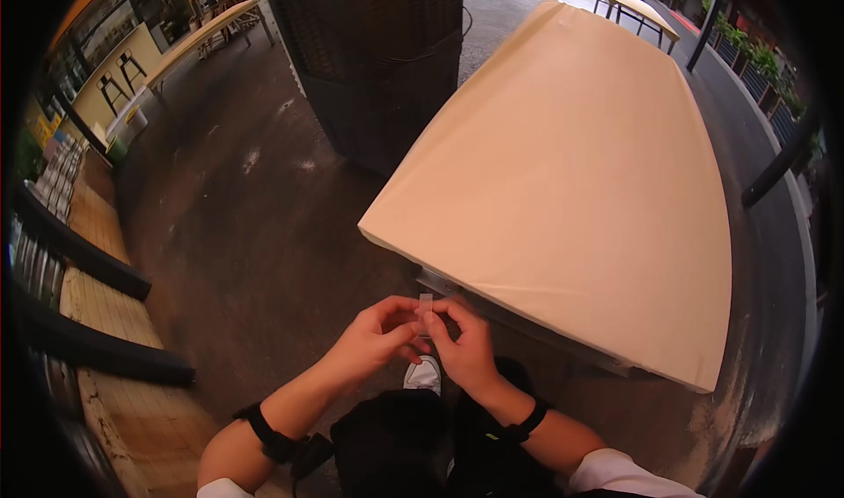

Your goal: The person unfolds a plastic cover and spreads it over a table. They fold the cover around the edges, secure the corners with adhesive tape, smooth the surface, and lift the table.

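Observation:
Between both hands, near the front edge of a cloth-covered table, is a small clear plastic piece (425, 303), flat and narrow at its upper end. It looks like a tablecloth clip, though fingers hide much of it. My left hand (376, 335) pinches it from the left with thumb and fingertips. From the right, my right hand (463, 344) is closed on it, the thumb resting on its face. The cream cloth (563, 181) lies over the table top and hangs slightly past the edges. Both hands are just off the table's near edge, apart from the cloth.
A tall black slatted unit (369, 58) stands behind the table on the left. Wooden planking with dark beams (114, 348) runs along the left side. Farther off are a long table (207, 36), stools (119, 80), another table (637, 10) and a dark post (782, 159).

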Available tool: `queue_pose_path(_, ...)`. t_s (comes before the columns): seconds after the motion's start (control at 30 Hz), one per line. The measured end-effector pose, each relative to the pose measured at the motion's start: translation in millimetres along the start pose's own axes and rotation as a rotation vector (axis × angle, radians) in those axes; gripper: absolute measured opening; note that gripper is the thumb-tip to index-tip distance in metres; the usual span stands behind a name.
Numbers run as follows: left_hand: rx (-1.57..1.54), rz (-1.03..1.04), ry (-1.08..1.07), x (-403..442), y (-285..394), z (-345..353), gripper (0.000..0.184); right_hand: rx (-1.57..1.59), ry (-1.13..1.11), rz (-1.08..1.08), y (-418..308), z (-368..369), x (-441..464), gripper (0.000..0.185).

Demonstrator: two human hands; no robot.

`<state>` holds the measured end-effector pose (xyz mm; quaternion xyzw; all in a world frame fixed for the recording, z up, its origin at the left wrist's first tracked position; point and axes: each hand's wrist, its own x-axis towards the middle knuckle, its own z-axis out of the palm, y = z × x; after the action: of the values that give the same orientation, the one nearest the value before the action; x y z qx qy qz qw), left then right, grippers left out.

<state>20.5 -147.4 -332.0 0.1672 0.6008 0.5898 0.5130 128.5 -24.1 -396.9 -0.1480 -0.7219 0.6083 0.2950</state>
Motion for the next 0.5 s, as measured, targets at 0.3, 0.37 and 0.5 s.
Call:
queue_pose_path(0.3, 0.145, 0.335, 0.222, 36.2, -18.2, -22.6, 0.018, 0.214, 0.134, 0.106, 5.9, 20.7, 14.3, 0.010)
queue_pose_path(0.37, 0.196, 0.387, 0.225, 39.6, -16.2, -22.9, 0.017, 0.263, 0.058, 0.131, -0.2, 23.1, 20.7, 0.008)
queue_pose_path(0.5, 0.223, 0.440, 0.220, 46.2, -15.6, -28.8, 0.017, 0.246, -0.039, 0.166, -5.4, 29.5, 28.0, 0.007)
